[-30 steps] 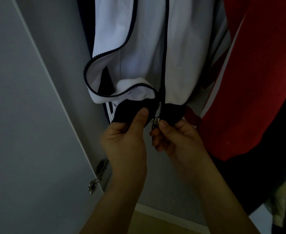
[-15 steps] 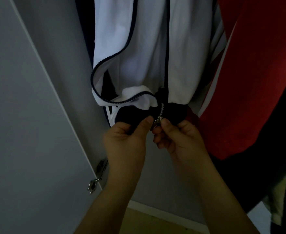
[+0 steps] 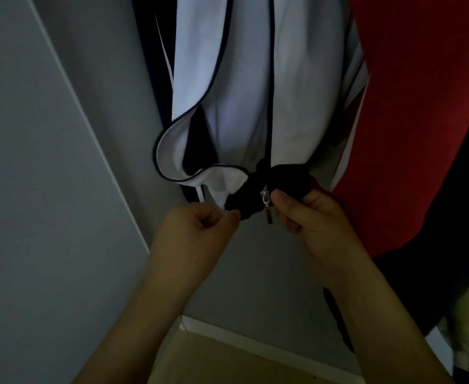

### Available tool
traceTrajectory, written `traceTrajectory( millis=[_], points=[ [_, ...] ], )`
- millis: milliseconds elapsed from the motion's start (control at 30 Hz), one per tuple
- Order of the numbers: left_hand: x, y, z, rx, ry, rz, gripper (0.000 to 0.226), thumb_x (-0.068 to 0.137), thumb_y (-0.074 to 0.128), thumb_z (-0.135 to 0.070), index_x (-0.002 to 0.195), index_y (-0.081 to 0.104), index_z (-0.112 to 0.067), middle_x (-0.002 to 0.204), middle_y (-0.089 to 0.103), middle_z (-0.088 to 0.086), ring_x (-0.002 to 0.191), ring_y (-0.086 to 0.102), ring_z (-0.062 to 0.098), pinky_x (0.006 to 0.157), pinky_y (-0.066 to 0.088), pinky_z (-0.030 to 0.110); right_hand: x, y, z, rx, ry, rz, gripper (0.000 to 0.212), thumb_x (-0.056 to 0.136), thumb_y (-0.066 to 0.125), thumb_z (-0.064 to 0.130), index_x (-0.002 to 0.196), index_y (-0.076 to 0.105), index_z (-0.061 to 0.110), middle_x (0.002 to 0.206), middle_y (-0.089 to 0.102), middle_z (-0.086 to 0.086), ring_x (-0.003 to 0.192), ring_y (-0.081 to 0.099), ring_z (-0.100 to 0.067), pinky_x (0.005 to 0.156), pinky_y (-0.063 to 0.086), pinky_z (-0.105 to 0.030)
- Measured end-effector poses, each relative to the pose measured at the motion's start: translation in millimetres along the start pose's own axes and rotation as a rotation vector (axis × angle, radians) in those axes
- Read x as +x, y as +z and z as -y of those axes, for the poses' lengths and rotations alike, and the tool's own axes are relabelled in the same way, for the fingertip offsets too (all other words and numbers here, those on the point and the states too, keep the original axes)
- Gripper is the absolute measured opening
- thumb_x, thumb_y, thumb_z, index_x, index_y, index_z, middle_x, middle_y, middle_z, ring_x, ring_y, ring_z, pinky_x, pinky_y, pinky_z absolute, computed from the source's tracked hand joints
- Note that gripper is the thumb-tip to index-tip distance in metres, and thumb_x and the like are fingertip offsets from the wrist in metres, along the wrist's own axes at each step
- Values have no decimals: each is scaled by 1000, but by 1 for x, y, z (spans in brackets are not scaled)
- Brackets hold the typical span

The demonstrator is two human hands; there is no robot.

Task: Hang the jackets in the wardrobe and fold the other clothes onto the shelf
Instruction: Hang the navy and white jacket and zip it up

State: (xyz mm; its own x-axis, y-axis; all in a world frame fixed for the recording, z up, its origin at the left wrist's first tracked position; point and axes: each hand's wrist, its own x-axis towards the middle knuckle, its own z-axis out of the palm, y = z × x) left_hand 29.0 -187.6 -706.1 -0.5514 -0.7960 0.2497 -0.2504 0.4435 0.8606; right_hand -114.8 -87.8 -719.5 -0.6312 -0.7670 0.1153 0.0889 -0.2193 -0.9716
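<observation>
Two hands are on the bottom of the white track jacket (image 3: pixel 244 101), which hangs in the wardrobe just left of a red jacket (image 3: pixel 410 112), and I take that white jacket as my landmark. My left hand (image 3: pixel 197 234) sits below its dark hem band (image 3: pixel 258 189), fingers (image 3: pixel 214 217) curled together and pinching the hem's lower left corner; my right hand (image 3: pixel 316 220) is below the hem on the red jacket's side, fingers curled round the other end of the band, thumb tip next to the metal zip slider (image 3: pixel 265 198). The puller tab (image 3: pixel 270 216) dangles free under the slider, and I cannot tell whether any finger touches it. I judge the jacket light and limp: smooth, slightly slick knit that sags and folds, the left front panel curling outward in a loop edged by dark zip teeth. The hem band looks thicker and ribbed, so it should give the firmest hold; the slick white cloth would slide through a loose pinch. The slider is small, hard and fiddly, best taken by the tab while the other hand keeps the hem taut beneath it. Left of the jacket stands a flat, matt grey wardrobe door (image 3: pixel 33 189); below it a pale skirting strip (image 3: pixel 255 345) runs along the wall above tan flooring.
</observation>
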Motion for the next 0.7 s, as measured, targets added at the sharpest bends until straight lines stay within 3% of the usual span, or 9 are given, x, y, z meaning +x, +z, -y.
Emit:
traceTrajectory(
  millis=[67, 167, 267, 333, 433, 533, 633, 700],
  points=[
    [-5, 1, -9, 42, 163, 20, 28, 83, 69, -31, 62, 62, -14, 46, 49, -13, 38, 41, 1, 40, 30, 9, 0, 2, 1, 52, 40, 13, 22, 59, 76, 42, 49, 66, 25, 52, 58, 6, 48, 56, -5, 49, 46, -19],
    [-4, 9, -15, 140, 251, 100, 14, 82, 71, -33, 72, 63, -27, 59, 54, -26, 47, 47, -2, 46, 33, 7, 4, 1, 0, 58, 134, -19, 45, 47, 78, 56, 45, 50, 21, 54, 49, 2, 53, 49, -13, 61, 44, -28],
    [1, 12, -12, 193, 298, 47, 18, 83, 72, -26, 71, 59, -31, 59, 54, -27, 51, 49, -3, 50, 33, 7, 7, -5, 2, 38, 149, -8, 64, 49, 78, 61, 68, 61, 3, 69, 58, -12, 71, 56, -27, 82, 44, -40],
    [2, 12, -10, 223, 368, 36, 18, 85, 69, -19, 71, 61, -26, 54, 51, -19, 50, 48, 1, 50, 33, 9, 6, -8, 4, -1, 121, -5, 77, 52, 80, 63, 88, 65, -3, 79, 61, -13, 81, 57, -28, 89, 43, -41],
    [3, 11, -12, 465, 518, 35, 20, 90, 55, -22, 75, 65, -14, 57, 41, -16, 50, 40, 6, 50, 27, 18, 6, -12, 3, -21, 98, -26, 52, 47, 75, 64, 70, 73, 18, 69, 65, 2, 75, 58, -16, 82, 46, -33],
    [12, 3, -21, 589, 630, 116, 30, 90, 36, -29, 77, 57, -11, 69, 46, -8, 60, 42, 12, 58, 23, 24, 8, -15, -1, -31, 73, -12, 34, 50, 67, 63, 61, 75, 32, 72, 72, 7, 77, 64, -12, 79, 49, -27],
    [28, -8, -31, 503, 590, 329, 25, 97, 39, -17, 77, 54, -13, 78, 56, -1, 70, 54, 16, 64, 42, 30, 6, -15, -4, -54, 8, -18, 17, 69, 66, 51, 60, 73, 39, 74, 73, 9, 75, 67, -7, 74, 50, -23],
    [39, -11, -40, 490, 497, 448, 24, 100, 43, -12, 82, 58, -7, 83, 61, 5, 73, 59, 16, 70, 48, 35, 6, -11, -7, -89, -35, -10, 23, 83, 68, 29, 66, 73, 43, 75, 73, 14, 76, 67, -4, 67, 50, -17]
  ],
)
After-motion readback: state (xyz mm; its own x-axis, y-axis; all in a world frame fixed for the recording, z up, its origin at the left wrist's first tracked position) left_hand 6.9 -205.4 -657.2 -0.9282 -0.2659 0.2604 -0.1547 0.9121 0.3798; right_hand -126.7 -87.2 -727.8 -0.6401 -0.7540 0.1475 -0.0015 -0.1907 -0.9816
